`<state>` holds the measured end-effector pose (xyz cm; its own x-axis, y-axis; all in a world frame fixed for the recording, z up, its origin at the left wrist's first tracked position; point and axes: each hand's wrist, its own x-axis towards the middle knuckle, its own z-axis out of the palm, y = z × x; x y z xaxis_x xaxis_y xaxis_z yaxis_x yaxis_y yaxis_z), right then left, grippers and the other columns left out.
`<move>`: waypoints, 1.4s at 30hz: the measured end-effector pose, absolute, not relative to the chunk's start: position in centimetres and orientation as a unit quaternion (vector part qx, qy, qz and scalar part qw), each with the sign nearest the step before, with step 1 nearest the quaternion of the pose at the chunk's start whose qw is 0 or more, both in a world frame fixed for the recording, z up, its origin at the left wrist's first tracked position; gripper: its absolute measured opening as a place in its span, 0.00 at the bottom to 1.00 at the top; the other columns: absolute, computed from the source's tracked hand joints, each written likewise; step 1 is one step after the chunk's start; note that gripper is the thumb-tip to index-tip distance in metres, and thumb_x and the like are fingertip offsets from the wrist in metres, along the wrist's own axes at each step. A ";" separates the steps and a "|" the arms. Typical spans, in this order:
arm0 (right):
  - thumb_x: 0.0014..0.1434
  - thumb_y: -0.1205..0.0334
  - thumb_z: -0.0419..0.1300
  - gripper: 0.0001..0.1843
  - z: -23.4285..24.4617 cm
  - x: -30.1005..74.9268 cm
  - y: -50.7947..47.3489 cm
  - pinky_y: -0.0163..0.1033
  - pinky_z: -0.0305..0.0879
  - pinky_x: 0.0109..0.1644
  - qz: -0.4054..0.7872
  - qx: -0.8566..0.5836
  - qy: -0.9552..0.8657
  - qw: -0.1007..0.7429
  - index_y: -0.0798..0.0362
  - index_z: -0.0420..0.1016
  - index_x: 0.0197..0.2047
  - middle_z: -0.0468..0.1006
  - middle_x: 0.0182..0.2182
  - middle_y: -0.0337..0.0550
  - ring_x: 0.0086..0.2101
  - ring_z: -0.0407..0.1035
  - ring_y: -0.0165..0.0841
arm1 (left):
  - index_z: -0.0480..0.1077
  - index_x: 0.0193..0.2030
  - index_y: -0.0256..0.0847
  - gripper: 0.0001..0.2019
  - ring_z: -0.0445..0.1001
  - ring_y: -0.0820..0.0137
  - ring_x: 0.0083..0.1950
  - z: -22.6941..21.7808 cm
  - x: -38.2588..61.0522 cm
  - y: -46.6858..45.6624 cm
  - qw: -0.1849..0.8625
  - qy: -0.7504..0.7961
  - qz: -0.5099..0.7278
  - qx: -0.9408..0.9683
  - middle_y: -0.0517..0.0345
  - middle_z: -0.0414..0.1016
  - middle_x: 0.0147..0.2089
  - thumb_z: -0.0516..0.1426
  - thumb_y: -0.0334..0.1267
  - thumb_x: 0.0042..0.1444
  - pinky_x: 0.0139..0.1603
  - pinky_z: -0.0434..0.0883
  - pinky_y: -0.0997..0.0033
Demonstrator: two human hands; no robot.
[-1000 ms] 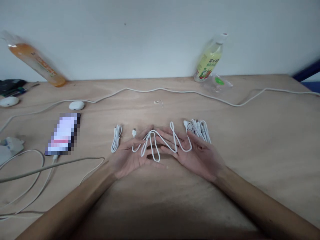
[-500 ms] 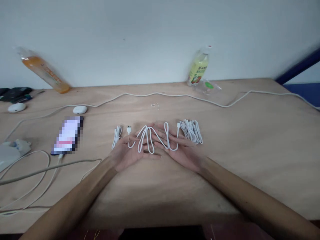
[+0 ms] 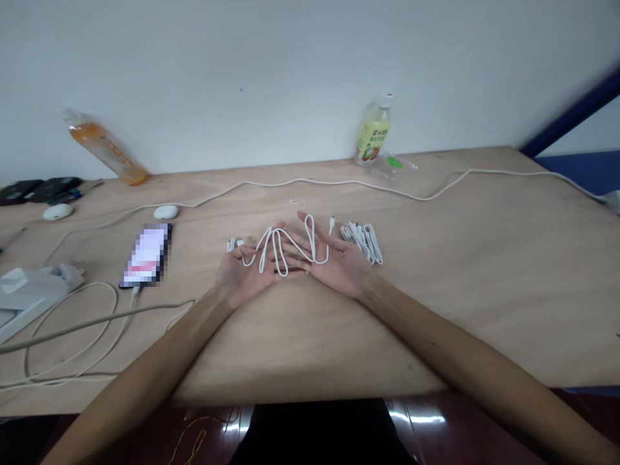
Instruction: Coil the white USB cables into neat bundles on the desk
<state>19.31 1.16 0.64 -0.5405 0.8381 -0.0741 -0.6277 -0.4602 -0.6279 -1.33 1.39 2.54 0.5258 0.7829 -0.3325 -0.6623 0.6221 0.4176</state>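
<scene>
A white charging cable (image 3: pixel 278 245) lies in loose zigzag loops across both of my upturned palms. My left hand (image 3: pixel 249 274) is open, palm up, its fingers stretched toward the right. My right hand (image 3: pixel 339 265) is open too, palm up, with fingers pointing left and meeting the left fingers under the loops. One slim plug (image 3: pixel 332 224) of the cable points away beyond my right hand. The plug at the other end is by my left thumb, close to a small white cable bundle (image 3: pixel 233 243) partly covered by that hand. Several coiled white cables (image 3: pixel 363 241) lie just right of my right hand.
A phone (image 3: pixel 146 255) on a charging lead lies at left, near a white power strip (image 3: pixel 29 287). Along the wall stand an orange drink bottle (image 3: pixel 109 152) and a yellow-green bottle (image 3: pixel 372 135). A long white cord (image 3: pixel 300 181) crosses the table's back.
The camera view has shifted, showing more of the floor in front. Both hands remain palm up under the cable, and the left-end plug now appears closer to the small bundle.
</scene>
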 end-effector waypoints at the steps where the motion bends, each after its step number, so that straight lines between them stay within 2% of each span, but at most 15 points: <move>1: 0.75 0.57 0.50 0.27 0.7 19.4 1.1 0.68 0.56 0.78 0.833 -0.190 -0.279 0.438 0.36 0.66 0.74 0.79 0.68 0.43 0.68 0.72 0.44 | 0.58 0.83 0.41 0.49 0.86 0.43 0.59 2.5 -1.3 1.4 0.865 0.251 0.417 0.120 0.42 0.87 0.57 0.51 0.28 0.48 0.70 0.66 0.18; 4: 0.75 0.55 0.50 0.27 0.7 19.5 1.0 0.67 0.56 0.78 0.834 -0.193 -0.280 0.435 0.37 0.67 0.73 0.78 0.69 0.43 0.69 0.71 0.44 | 0.58 0.82 0.41 0.49 0.85 0.43 0.60 2.4 -1.4 1.4 0.867 0.250 0.414 0.119 0.42 0.87 0.55 0.51 0.28 0.48 0.71 0.65 0.19; 10: 0.78 0.57 0.41 0.26 0.8 19.4 1.1 0.62 0.55 0.79 0.846 -0.198 -0.233 0.437 0.46 0.72 0.68 0.83 0.62 0.46 0.67 0.74 0.41 | 0.58 0.82 0.44 0.49 0.83 0.43 0.63 2.2 -1.7 1.5 0.875 0.236 0.408 0.109 0.44 0.87 0.57 0.52 0.28 0.49 0.73 0.63 0.20; 18: 0.76 0.58 0.43 0.24 0.4 19.6 1.2 0.64 0.57 0.79 0.843 -0.227 -0.218 0.437 0.54 0.77 0.60 0.81 0.65 0.56 0.71 0.69 0.47 | 0.57 0.83 0.48 0.48 0.82 0.42 0.64 1.6 -2.0 1.6 0.869 0.247 0.412 0.119 0.45 0.84 0.62 0.53 0.29 0.51 0.72 0.61 0.18; 25: 0.77 0.58 0.42 0.24 0.1 20.2 1.2 0.61 0.55 0.81 0.834 -0.225 -0.242 0.442 0.52 0.79 0.56 0.84 0.62 0.53 0.70 0.70 0.45 | 0.58 0.83 0.52 0.50 0.78 0.41 0.69 2.0 -2.4 1.9 0.856 0.256 0.433 0.117 0.45 0.82 0.65 0.53 0.30 0.48 0.74 0.57 0.17; 28: 0.77 0.56 0.45 0.23 0.2 20.7 1.2 0.61 0.54 0.81 0.827 -0.230 -0.256 0.446 0.52 0.79 0.59 0.83 0.64 0.53 0.70 0.70 0.45 | 0.59 0.82 0.52 0.50 0.77 0.41 0.70 2.3 -2.6 2.2 0.846 0.266 0.446 0.122 0.44 0.82 0.64 0.53 0.30 0.47 0.75 0.55 0.17; 35: 0.75 0.58 0.48 0.21 0.2 21.1 1.3 0.65 0.51 0.82 0.805 -0.219 -0.277 0.477 0.49 0.81 0.55 0.86 0.60 0.48 0.70 0.71 0.45 | 0.62 0.80 0.55 0.47 0.72 0.44 0.76 2.0 -2.9 2.3 0.856 0.249 0.431 0.138 0.47 0.83 0.64 0.53 0.31 0.50 0.77 0.50 0.19; 42: 0.75 0.57 0.50 0.19 0.0 21.3 1.3 0.62 0.51 0.82 0.807 -0.214 -0.271 0.479 0.50 0.82 0.54 0.86 0.60 0.49 0.68 0.72 0.44 | 0.58 0.82 0.56 0.47 0.71 0.46 0.76 1.6 -2.8 2.2 0.844 0.258 0.443 0.157 0.49 0.83 0.65 0.52 0.32 0.53 0.79 0.49 0.23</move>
